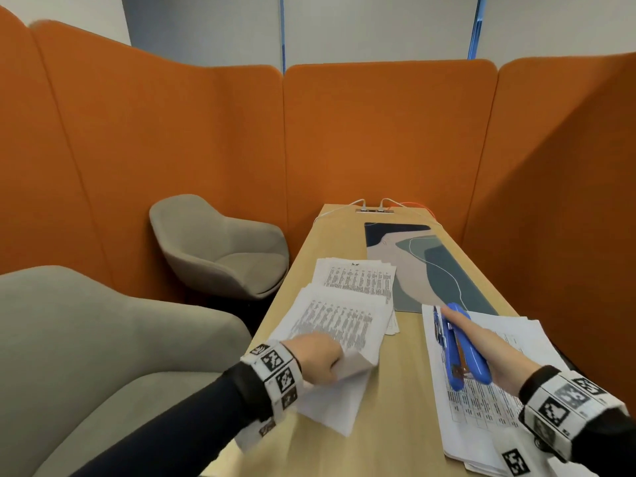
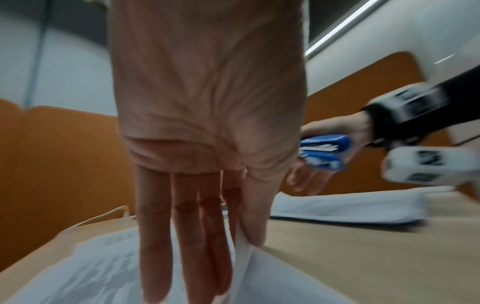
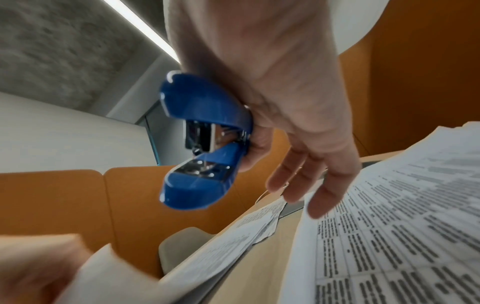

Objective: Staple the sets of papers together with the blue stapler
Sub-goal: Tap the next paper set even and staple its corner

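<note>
Papers lie in three spreads on the long wooden surface (image 1: 406,401). Largest is the right-hand stack (image 1: 481,404), which runs along the surface's right side and reaches its near edge. A middle set (image 1: 330,325) sits toward the left edge, overlapping a far set (image 1: 358,277) that lies beside a patterned mat (image 1: 430,266). Between the right-hand stack and the middle set runs a bare strip of wood. Orange partition panels (image 1: 378,132) close in the far end and both sides; two grey chairs (image 1: 220,246) stand off the left edge.

The left hand (image 1: 315,356) pinches the near corner of the middle set, thumb against fingers, lifting and folding that corner up off the wood; the remaining fingers lie straight over the sheets in the left wrist view.

The blue stapler (image 1: 461,349) is held above the right-hand stack, clear of the paper, in the right hand (image 1: 492,352). Thumb and forefinger grip it; the other fingers hang loose toward the sheets. Its mouth is parted.
</note>
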`<state>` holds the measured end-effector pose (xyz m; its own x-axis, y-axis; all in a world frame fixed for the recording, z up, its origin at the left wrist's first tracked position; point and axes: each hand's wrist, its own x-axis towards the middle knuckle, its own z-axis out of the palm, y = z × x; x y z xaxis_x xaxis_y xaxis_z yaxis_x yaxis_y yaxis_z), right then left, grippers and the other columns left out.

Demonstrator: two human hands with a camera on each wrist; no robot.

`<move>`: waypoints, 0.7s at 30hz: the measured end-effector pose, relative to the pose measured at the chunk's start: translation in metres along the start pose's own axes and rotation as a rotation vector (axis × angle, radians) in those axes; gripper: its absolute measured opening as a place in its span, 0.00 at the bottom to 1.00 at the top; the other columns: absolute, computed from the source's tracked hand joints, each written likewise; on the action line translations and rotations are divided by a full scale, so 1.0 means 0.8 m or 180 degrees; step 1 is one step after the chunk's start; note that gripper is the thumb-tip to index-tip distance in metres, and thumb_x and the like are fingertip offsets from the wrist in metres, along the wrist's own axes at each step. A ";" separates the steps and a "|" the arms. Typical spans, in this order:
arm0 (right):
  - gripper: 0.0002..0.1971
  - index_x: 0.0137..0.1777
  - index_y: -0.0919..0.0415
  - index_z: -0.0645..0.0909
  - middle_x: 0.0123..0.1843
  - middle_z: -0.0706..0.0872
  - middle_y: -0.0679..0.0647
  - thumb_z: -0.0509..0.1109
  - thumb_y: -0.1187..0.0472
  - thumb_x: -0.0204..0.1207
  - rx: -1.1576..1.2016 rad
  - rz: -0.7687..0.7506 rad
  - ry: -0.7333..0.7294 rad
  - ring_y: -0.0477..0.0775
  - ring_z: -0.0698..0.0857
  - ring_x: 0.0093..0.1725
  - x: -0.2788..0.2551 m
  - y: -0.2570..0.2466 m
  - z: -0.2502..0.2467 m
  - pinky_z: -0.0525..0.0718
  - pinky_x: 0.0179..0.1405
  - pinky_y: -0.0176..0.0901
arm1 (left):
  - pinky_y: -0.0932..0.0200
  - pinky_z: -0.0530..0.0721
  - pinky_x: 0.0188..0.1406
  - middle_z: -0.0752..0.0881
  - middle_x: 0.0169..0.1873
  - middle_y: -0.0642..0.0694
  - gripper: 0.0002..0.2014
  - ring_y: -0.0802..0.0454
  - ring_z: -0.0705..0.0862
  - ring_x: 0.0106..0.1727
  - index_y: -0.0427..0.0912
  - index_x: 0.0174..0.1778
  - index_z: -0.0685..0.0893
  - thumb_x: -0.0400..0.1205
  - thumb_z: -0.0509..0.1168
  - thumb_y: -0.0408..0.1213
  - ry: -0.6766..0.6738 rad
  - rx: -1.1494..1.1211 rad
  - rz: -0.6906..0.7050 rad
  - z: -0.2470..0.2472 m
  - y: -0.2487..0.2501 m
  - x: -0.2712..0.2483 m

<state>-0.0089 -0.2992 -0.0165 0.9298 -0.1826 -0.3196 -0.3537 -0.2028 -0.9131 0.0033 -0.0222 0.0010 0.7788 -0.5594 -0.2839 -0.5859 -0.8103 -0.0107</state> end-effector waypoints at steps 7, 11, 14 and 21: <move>0.23 0.38 0.57 0.76 0.31 0.82 0.57 0.66 0.36 0.73 0.0154 0.0293 -0.0365 0.54 0.77 0.29 0.006 -0.009 0.031 0.73 0.34 0.40 | 0.53 0.75 0.36 0.82 0.34 0.41 0.12 0.45 0.78 0.37 0.34 0.41 0.82 0.81 0.67 0.42 -0.0421 -0.0439 0.0965 0.021 0.047 -0.085; 0.37 0.49 0.59 0.82 0.45 0.87 0.62 0.79 0.29 0.50 -0.0184 0.0354 -0.0659 0.61 0.84 0.43 0.017 -0.005 0.061 0.82 0.46 0.48 | 0.55 0.78 0.44 0.83 0.36 0.51 0.21 0.54 0.79 0.39 0.44 0.40 0.82 0.79 0.63 0.61 -0.0548 -0.1293 0.0652 0.021 0.043 -0.091; 0.26 0.49 0.62 0.80 0.43 0.87 0.60 0.74 0.38 0.68 -0.0600 0.0413 -0.0695 0.57 0.83 0.36 0.014 -0.005 0.085 0.80 0.35 0.42 | 0.52 0.77 0.57 0.83 0.57 0.46 0.24 0.49 0.80 0.55 0.43 0.59 0.80 0.83 0.57 0.60 -0.0113 -0.1238 0.0124 0.033 0.002 -0.060; 0.23 0.53 0.68 0.81 0.45 0.88 0.65 0.74 0.46 0.72 -0.1244 0.0340 -0.0728 0.60 0.83 0.41 0.015 0.000 0.112 0.81 0.44 0.49 | 0.46 0.72 0.73 0.71 0.75 0.41 0.32 0.43 0.72 0.73 0.43 0.80 0.64 0.84 0.60 0.54 -0.0245 -0.0689 -0.0468 0.071 -0.045 -0.030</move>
<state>0.0116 -0.2155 -0.0426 0.8691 -0.0141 -0.4945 -0.4198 -0.5499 -0.7221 -0.0069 0.0301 -0.0463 0.8278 -0.4248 -0.3665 -0.3999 -0.9049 0.1456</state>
